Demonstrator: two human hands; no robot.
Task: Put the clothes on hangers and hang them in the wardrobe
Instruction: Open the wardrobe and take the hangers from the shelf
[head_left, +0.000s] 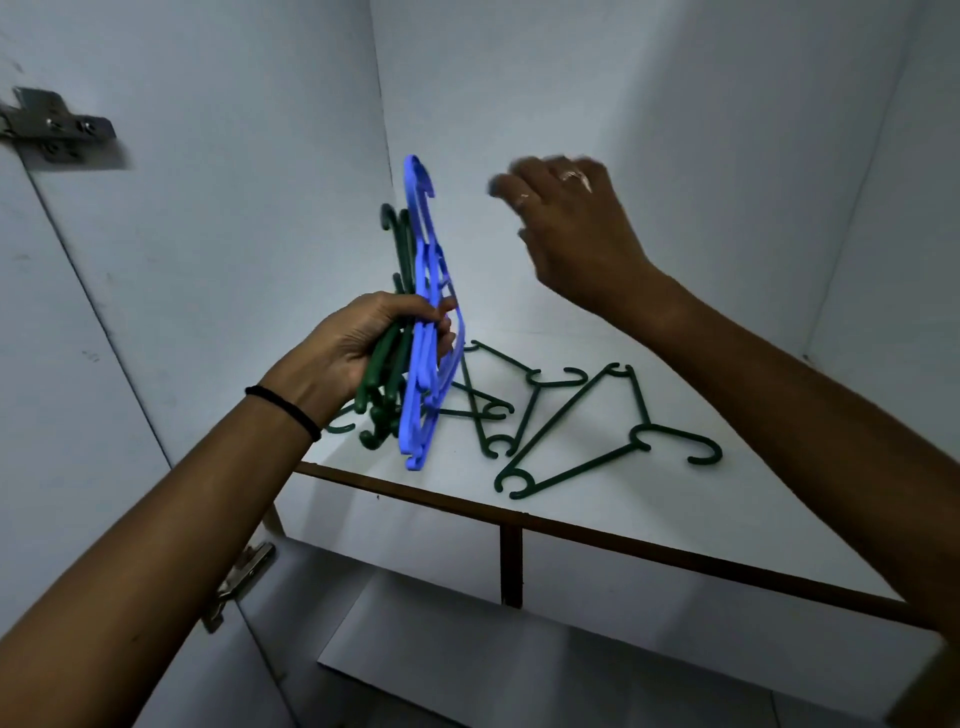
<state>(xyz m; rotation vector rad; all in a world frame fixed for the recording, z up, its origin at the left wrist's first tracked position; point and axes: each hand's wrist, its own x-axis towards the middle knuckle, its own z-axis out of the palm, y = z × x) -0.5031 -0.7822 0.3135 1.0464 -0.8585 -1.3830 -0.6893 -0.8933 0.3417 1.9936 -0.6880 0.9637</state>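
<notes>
Hangers fill the left hand (374, 343), whose fingers curl round a bundle held upright: blue hangers (428, 332) at the front and dark green hangers (389, 364) behind them, hooks pointing up toward the back wall of the wardrobe (675, 156). A black band (284, 410) circles the left wrist. The right hand (566, 223) hangs in the air above the shelf (675, 519), blurred, fingers loosely bent and holding nothing, with rings on two fingers. More green hangers lie flat and loose on the white shelf: one large hanger (597, 441) near the front edge, several others (498, 400) overlapping just behind and below the held bundle. A metal hinge (52, 130) sits on the left side panel. No clothes are in view.
</notes>
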